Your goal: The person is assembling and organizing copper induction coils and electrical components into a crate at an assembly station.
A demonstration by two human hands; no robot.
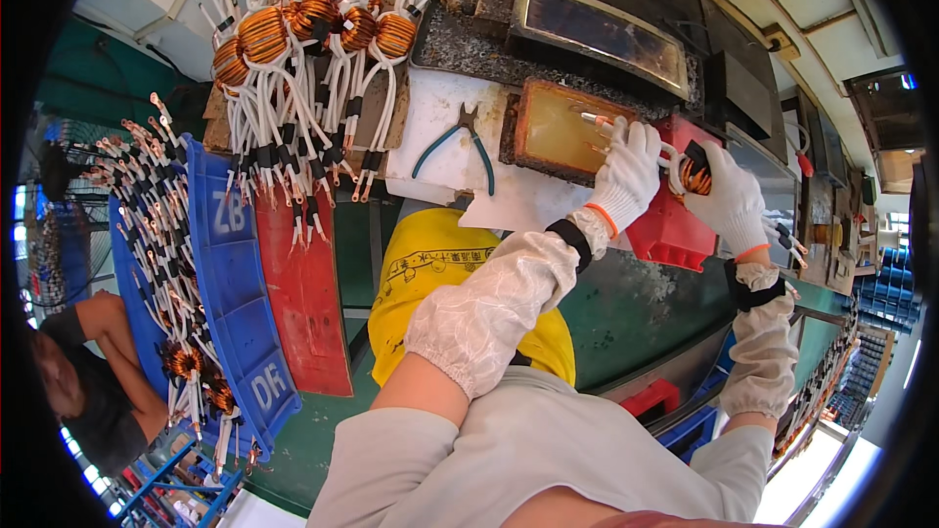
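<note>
The left grip [629,171], white-gloved, was closed around the white leads [669,153], whose exact number could not be counted; at least two copper tips [590,118] stuck out past it, above one rectangular tray [524,122] of yellowish material, though whether they touched that material could not be told. The right grip [726,194], gloved too, was clasped on one copper-wound coil [695,174], which sat just right of the left grip with the leads running between the two. One red bin [657,231] stood beneath the hands. Beyond the tray was one metal pan [602,39] with a dark, shiny surface. Left of the tray, one pair of pliers [483,158] lay with its teal handles spread. Farther left, five finished-looking coils [263,34] could be counted in a heap, their many white leads hanging down. One blue crate [230,235] stood nearer, with two more coils [184,362] visible among bundled leads, and one other person [103,381] was beside it.
</note>
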